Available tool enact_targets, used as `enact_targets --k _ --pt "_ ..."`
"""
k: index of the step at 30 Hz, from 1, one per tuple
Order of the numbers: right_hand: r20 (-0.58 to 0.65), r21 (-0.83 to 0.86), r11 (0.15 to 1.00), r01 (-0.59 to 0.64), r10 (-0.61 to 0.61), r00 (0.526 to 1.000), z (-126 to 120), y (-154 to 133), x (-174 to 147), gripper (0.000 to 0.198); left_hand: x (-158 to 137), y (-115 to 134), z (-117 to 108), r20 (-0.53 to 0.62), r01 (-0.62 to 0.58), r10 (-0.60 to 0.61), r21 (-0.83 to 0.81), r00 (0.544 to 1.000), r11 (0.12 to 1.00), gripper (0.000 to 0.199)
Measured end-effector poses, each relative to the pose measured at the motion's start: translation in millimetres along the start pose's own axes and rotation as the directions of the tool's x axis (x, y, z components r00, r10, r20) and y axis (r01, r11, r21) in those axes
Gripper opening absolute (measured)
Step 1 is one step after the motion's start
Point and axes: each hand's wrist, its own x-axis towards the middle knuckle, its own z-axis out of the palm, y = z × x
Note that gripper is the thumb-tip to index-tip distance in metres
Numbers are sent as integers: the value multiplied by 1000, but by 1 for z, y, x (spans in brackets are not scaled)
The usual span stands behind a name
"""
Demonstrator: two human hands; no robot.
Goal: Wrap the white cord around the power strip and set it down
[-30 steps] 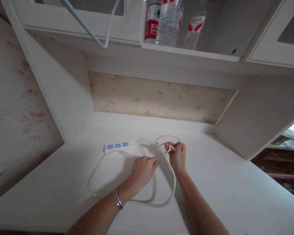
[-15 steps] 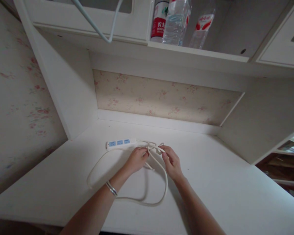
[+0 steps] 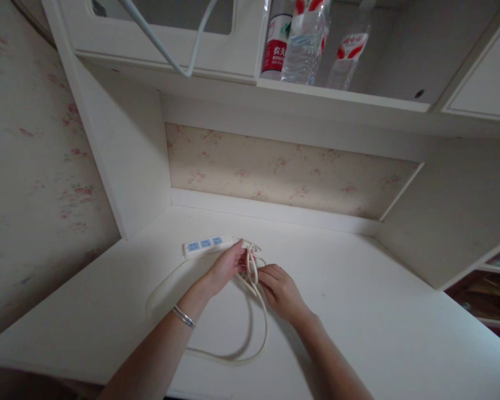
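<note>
A white power strip [image 3: 204,244] with three blue socket faces lies on the white desk [image 3: 358,311]. Its off-white power cord [image 3: 250,355] runs in a wide loop across the desktop, with several tangled strands bunched between my hands. My left hand [image 3: 229,265], a silver bangle on its wrist, is closed around the bunched cord just right of the strip. Close by on the right, my right hand [image 3: 281,291] pinches the lower strands of the bunch; its fingertips are partly hidden. The plug cannot be made out.
Overhead, an open cabinet shelf [image 3: 345,95] carries several plastic bottles [image 3: 302,50]. A pale cable [image 3: 179,69] dangles in front of the left cabinet door. A side panel [image 3: 108,144] bounds the desk on the left, another panel [image 3: 466,205] on the right.
My right hand has shifted lower and toward the left hand. The left hand has turned, and the strands now hang bunched in it. The cord's front loop has moved left.
</note>
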Motion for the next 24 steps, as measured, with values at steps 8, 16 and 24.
enact_targets --k 8,16,24 --pt "18 457 844 -279 306 952 4 -12 3 28 -4 -7 9 9 -77 77 169 997 983 31" --pt "-35 451 855 -256 303 952 9 -11 7 27 0 -10 3 -38 -61 67 130 997 990 18" --pt "-201 61 997 -52 63 978 -1 8 30 36 -5 2 4 94 -27 4 251 996 967 17"
